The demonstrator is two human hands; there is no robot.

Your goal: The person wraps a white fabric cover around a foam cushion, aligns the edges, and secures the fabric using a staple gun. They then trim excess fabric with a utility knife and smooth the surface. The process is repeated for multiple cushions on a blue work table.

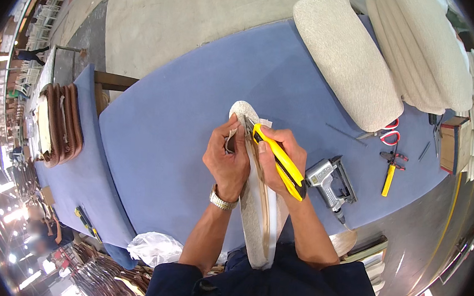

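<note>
A long, narrow upholstered panel [252, 227] in pale textured fabric stands on its edge, running from my body out over the blue table. A wooden strip and white padding show along its upturned side. My left hand [226, 157] is closed on a folded flap of the fabric near the panel's far end. In my right hand [271, 170] is a yellow utility knife [286, 168], its blade end at the fabric edge beside my left fingers. The exact contact of the blade is hard to make out.
Right of my hands lie a staple gun [330, 184], red-handled scissors [388, 133] and yellow-and-red pliers [392, 174] on the blue table [166, 126]. Pale upholstered cushions [348, 59] are at the far right. Brown padded pieces [63, 126] and another cutter [87, 222] sit on the left.
</note>
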